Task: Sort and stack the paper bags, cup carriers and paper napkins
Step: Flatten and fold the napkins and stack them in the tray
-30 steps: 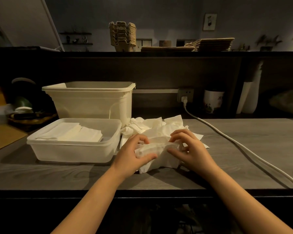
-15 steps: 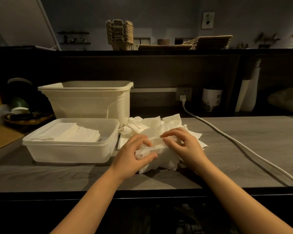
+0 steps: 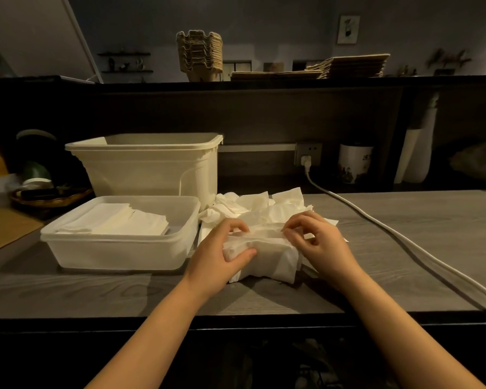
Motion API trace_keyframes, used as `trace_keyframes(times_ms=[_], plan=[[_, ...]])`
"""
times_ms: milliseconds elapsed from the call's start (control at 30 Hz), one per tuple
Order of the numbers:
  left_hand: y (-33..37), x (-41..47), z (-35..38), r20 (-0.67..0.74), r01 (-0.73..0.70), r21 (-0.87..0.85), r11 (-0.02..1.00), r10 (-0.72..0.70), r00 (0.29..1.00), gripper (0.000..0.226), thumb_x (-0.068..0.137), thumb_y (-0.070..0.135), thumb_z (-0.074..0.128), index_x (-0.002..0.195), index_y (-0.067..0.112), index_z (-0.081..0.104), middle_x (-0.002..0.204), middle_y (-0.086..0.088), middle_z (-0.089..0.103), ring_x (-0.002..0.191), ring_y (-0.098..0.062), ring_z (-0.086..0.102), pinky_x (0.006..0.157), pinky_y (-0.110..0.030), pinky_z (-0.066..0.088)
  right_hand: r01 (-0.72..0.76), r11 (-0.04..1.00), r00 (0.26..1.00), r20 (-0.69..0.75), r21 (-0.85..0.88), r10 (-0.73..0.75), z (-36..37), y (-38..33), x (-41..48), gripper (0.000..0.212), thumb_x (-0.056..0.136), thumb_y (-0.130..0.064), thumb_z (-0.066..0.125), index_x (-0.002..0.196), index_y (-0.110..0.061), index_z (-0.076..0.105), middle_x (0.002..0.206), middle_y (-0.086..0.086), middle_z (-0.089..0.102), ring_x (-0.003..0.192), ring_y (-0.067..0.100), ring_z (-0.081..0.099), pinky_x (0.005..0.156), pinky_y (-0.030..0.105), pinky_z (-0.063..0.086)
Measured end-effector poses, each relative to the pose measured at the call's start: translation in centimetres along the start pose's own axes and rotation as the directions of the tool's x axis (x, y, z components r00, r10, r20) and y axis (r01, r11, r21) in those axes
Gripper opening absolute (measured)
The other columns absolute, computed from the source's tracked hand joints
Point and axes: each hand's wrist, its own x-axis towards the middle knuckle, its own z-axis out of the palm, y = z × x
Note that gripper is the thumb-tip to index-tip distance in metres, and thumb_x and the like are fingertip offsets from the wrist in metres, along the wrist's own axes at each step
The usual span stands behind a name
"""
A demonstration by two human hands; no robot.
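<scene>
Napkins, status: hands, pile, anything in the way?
Left hand grips napkin bundle, right hand pinches its top edge. Loose napkins behind, folded stack in tray. Cable to the right, clear of hands.

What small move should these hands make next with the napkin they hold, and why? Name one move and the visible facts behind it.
Probably press the fold of the napkin flat. The left hand and right hand both pinch its upper edge, it looks only half folded, and the folded napkins in the shallow tub beside it lie flat and stacked. A loose pile waits behind.
</scene>
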Motion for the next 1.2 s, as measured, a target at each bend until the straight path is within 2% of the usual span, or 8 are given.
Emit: trace_keyframes(times_ms=[67,200,367,467,633,833,1033,1200], plan=[[0.1,0.0,0.0,0.022,0.033,-0.026,0.999,-0.033,0.999,0.04,0.083,0.026,0.068,0.102,0.048,0.04,0.108,0.028,0.044,0.102,0.004,0.046,0.081,-0.019,0.041,0.01,0.999,0.999,0.03,0.039,-0.011,-0.2,-0.3,-0.1,0.005,0.092,-0.036,0.054,0.094,-0.036,0.059,0.104,-0.021,0.053,0.091,-0.001,0.053,0.073,0.011,0.042],[0.3,-0.1,0.3,0.088,0.029,0.021,0.999,-0.031,0.996,0.046,0.086,0.032,0.064,0.114,0.051,0.033,0.125,0.022,0.039,0.117,-0.002,0.038,0.088,-0.02,0.036,0.012,0.995,0.972,0.234,0.098,-0.035,-0.2,-0.9,-0.8,0.049,0.074,-0.069,0.045,0.121,-0.065,0.031,0.135,-0.031,0.029,0.122,-0.022,0.026,0.088,0.001,0.032],[0.3,-0.3,0.5,0.144,0.041,-0.068,0.997,-0.031,0.989,0.066,0.086,0.027,0.064,0.118,0.063,0.018,0.134,0.017,0.027,0.125,-0.003,0.03,0.092,-0.015,0.034,-0.012,0.999,0.969,0.246,0.051,-0.001,0.0,-0.6,-0.9,0.09,0.075,-0.025,0.076,0.127,-0.059,0.011,0.13,-0.025,0.032,0.12,-0.009,0.033,0.097,0.007,0.028],[0.1,-0.3,0.4,0.15,0.079,-0.113,0.99,-0.061,0.987,0.07,0.085,0.021,0.066,0.119,0.06,0.019,0.125,0.012,0.035,0.12,-0.007,0.039,0.09,-0.014,0.036,-0.101,0.992,0.968,0.235,0.072,0.082,-0.3,-0.2,-0.8,0.093,0.078,-0.013,0.074,0.131,-0.054,0.009,0.108,-0.028,0.043,0.099,-0.002,0.053,0.09,0.017,0.046],[0.1,-0.1,0.0,0.047,0.091,-0.116,0.989,-0.086,0.995,0.064,0.079,0.019,0.073,0.116,0.05,0.031,0.104,0.01,0.053,0.088,-0.008,0.056,0.074,-0.019,0.048,-0.122,0.99,0.963,0.248,0.067,0.102,-0.7,-0.4,-0.7,0.072,0.08,-0.01,0.071,0.131,-0.044,0.032,0.111,-0.016,0.047,0.101,0.005,0.054,0.093,0.025,0.049],[0.2,0.1,-0.6,-0.029,0.11,-0.12,0.987,-0.114,0.993,0.033,0.084,0.021,0.067,0.099,0.044,0.05,0.106,0.027,0.049,0.091,-0.001,0.049,0.07,-0.008,0.043,-0.119,0.99,0.975,0.198,0.072,0.102,-0.6,-0.1,-0.6,0.063,0.083,-0.007,0.067,0.123,-0.046,0.036,0.109,-0.009,0.053,0.101,0.008,0.056,0.086,0.021,0.051],[0.1,0.2,-0.4,0.076,0.191,-0.133,0.973,-0.182,0.98,0.048,0.084,0.027,0.068,0.115,0.047,0.038,0.123,0.018,0.034,0.118,-0.004,0.031,0.092,-0.023,0.032,-0.167,0.985,0.957,0.246,0.034,0.154,-0.4,0.2,-0.7,0.071,0.08,-0.02,0.072,0.136,-0.039,0.033,0.107,-0.012,0.052,0.101,0.009,0.054,0.08,0.013,0.047],[0.0,0.0,-0.6,0.071,0.156,-0.121,0.98,-0.148,0.986,0.046,0.079,0.026,0.073,0.107,0.05,0.045,0.119,0.023,0.046,0.118,-0.008,0.041,0.093,-0.024,0.036,-0.193,0.981,0.952,0.245,0.009,0.185,-0.6,-0.2,-0.7,0.07,0.076,-0.016,0.076,0.128,-0.041,0.035,0.097,-0.02,0.049,0.085,-0.004,0.051,0.068,0.0,0.04]])
